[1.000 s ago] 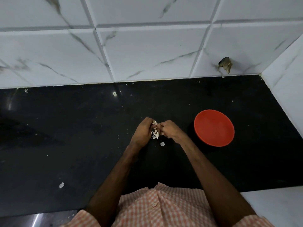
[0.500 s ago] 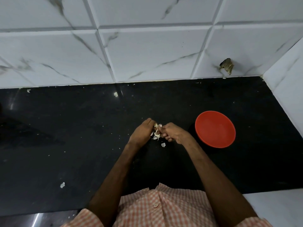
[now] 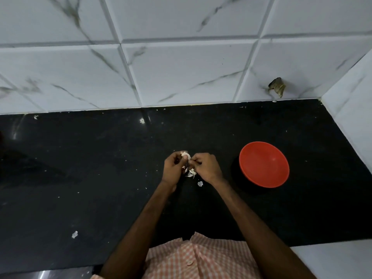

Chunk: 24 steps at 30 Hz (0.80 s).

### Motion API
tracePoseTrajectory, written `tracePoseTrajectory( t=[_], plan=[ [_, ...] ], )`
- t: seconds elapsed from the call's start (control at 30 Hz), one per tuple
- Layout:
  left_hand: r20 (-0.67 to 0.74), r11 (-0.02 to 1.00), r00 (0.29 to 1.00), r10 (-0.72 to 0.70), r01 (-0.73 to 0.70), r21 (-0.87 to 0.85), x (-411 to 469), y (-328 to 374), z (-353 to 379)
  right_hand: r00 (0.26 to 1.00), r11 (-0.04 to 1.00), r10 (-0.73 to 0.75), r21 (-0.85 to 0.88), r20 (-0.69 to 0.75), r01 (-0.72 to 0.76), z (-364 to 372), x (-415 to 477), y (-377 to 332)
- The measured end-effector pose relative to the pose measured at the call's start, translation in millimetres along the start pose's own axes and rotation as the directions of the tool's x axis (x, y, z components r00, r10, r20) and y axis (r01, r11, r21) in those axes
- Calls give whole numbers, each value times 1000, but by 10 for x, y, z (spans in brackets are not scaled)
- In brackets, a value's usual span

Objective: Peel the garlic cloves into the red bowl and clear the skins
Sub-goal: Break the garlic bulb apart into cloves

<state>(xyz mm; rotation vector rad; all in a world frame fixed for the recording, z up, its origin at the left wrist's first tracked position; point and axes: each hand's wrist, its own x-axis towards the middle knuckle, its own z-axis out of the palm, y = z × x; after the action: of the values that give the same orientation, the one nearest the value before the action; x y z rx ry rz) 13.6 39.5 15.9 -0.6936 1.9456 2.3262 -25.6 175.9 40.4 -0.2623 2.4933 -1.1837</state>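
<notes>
Garlic (image 3: 185,155): pale, part-skinned, held over the black counter (image 3: 80,168) between both hands, near the middle of the view. How many cloves it makes up cannot be told.
Left hand (image 3: 173,168): curled closed around the garlic from the left.
Right hand (image 3: 207,167): fingertips pinched narrow on the garlic's right side; whether on skin or clove cannot be told.
Skins (image 3: 191,173): loose white flakes under and between the hands, partly hidden by them; one flake (image 3: 200,183) on the counter just below the right wrist; another scrap (image 3: 74,234) well apart, lower left.
Red bowl (image 3: 264,164): upright on the counter, right of the hands, apart from them; no contents visible inside.
Tiled wall (image 3: 181,67): white, grey-veined, behind the counter; a chipped hole (image 3: 277,88) low on the right.
Checked shirt (image 3: 201,258): cut off at the bottom edge.
</notes>
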Motion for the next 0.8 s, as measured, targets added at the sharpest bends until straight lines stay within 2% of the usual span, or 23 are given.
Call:
tracePoseTrajectory(
  t=[0.07,0.13,0.2,0.27,0.37,0.53,0.63,0.8],
  plan=[
    [21,998,1000,-1,2,-59,-6,40,-9,999,999,9,-54,34,-7,-36,19,5],
    [47,996,999,25,-21,-89,-27,90,-4,999,996,39,-79,-28,-41,-76,43,-4],
    [78,992,996,33,-23,-124,-63,134,26,993,995,70,80,-92,-62,-94,26,-83],
    [93,983,996,15,2,-186,-61,127,48,993,943,104,321,-51,-83,-50,2,-186],
    [32,965,999,-26,33,-261,-66,125,72,987,865,154,488,-33,-119,86,15,-217],
    [68,935,995,-76,95,-341,-120,173,140,963,860,216,498,-159,-110,195,27,-212],
    [86,907,988,-128,152,-393,-151,228,231,956,793,242,602,-168,-95,242,-16,-291],
    [57,875,987,-149,159,-457,-145,236,277,919,813,302,572,-254,-109,304,-21,-423]
  ],
)
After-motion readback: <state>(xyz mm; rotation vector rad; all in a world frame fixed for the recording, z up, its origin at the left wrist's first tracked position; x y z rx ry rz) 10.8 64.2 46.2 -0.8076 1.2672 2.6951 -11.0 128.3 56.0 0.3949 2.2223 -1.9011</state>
